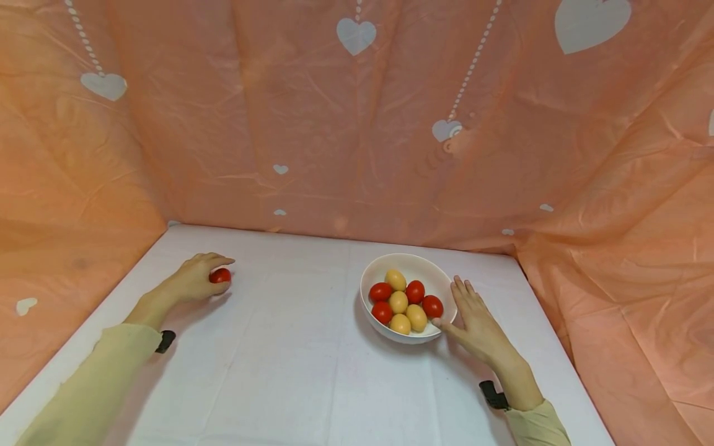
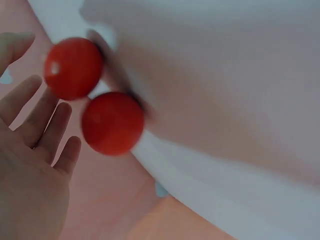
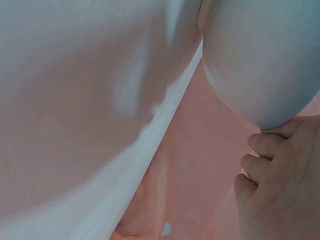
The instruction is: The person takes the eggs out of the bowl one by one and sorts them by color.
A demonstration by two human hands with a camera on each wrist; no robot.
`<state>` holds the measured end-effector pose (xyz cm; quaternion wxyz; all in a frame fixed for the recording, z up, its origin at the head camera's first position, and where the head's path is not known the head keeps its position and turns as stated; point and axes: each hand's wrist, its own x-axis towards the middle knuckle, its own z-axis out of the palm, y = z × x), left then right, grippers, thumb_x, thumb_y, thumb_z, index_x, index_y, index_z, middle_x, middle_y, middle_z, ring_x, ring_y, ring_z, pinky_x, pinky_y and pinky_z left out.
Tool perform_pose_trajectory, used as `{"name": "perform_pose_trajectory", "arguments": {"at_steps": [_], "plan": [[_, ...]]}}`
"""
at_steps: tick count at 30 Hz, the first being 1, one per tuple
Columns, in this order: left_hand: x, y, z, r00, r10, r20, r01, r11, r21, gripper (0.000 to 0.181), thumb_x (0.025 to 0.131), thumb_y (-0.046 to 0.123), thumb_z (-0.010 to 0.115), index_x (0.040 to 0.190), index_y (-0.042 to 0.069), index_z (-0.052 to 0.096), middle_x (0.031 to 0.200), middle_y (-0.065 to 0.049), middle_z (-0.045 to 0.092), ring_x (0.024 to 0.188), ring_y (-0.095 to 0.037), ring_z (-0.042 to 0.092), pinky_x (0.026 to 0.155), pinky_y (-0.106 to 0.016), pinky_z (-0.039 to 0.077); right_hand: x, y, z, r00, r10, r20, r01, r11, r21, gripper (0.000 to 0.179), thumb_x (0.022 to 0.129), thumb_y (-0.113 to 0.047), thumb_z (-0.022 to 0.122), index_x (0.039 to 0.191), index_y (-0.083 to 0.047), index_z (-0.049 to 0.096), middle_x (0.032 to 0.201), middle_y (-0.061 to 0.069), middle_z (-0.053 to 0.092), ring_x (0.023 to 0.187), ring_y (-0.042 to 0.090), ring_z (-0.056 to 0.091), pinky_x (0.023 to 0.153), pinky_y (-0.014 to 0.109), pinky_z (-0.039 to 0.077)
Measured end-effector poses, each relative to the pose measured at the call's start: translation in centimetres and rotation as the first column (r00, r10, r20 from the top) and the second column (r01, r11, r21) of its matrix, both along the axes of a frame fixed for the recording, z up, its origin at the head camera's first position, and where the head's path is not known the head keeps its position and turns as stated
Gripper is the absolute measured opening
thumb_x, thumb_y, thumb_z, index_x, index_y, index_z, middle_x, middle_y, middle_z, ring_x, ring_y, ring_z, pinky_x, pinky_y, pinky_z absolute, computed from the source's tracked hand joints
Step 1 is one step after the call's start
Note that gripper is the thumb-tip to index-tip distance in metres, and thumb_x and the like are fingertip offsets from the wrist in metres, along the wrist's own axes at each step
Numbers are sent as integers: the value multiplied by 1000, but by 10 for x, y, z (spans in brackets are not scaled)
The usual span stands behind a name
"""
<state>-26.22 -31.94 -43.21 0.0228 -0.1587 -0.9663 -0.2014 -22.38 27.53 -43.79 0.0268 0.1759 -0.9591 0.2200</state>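
At the left of the table, my left hand (image 1: pixel 195 277) reaches around a red tomato (image 1: pixel 220 277), fingers spread and only loosely bent. The left wrist view shows two tomatoes side by side, an upper tomato (image 2: pixel 74 68) and a lower tomato (image 2: pixel 112 123), in front of the spread fingers (image 2: pixel 42 120). A white bowl (image 1: pixel 370 266) stands right of centre, holding several red tomatoes (image 1: pixel 380 292) and several yellow egg-shaped pieces (image 1: pixel 416 317). My right hand (image 1: pixel 474 322) rests against the bowl's right side, fingers extended outside and thumb at the front rim.
A white cloth (image 1: pixel 279 371) covers the table. Orange sheeting (image 1: pixel 346 155) with pale hearts hangs behind it and along both sides. Dark wrist cameras (image 1: pixel 493 394) sit on both wrists below pale yellow sleeves (image 1: pixel 95 384).
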Motion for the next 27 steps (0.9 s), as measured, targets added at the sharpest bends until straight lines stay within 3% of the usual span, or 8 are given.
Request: {"name": "perform_pose_trajectory", "arguments": {"at_steps": [9, 17, 22, 27], "plan": [[-4, 33, -1, 997, -22, -74, 34, 984, 173, 47, 99, 14, 68, 141, -4, 58, 145, -29, 52, 137, -51, 44, 113, -67, 33, 0, 0, 0, 1000, -4, 6, 4, 1000, -1, 102, 96, -57, 66, 161, 7, 22, 170, 26, 16, 157, 46, 9, 125, 63, 12], [-14, 72, -2, 997, -26, -76, 45, 963, 266, 47, 101, 12, 65, 146, 0, 56, 143, -22, 54, 123, -41, 57, 104, -62, 46, -1, -1, -1, 1000, -10, 21, 10, 1000, -3, 103, 95, -59, 65, 162, 7, 21, 171, 24, 15, 158, 44, 8, 125, 62, 12], [-21, 97, -4, 988, -54, -146, 98, 942, 321, 45, 99, 8, 68, 142, 0, 59, 137, -21, 59, 114, -38, 62, 94, -58, 53, -1, -1, -2, 1000, -10, 13, 10, 1000, 4, 103, 95, -59, 66, 162, 7, 21, 170, 24, 15, 158, 44, 8, 125, 63, 12], [-28, 122, -3, 980, -95, -174, 154, 918, 365, 43, 98, 8, 70, 140, 2, 61, 138, -18, 60, 111, -35, 64, 95, -57, 53, -1, 0, -1, 1000, -9, 12, 9, 1000, 0, 103, 96, -59, 65, 162, 7, 21, 170, 25, 15, 158, 45, 8, 124, 63, 12]]}}
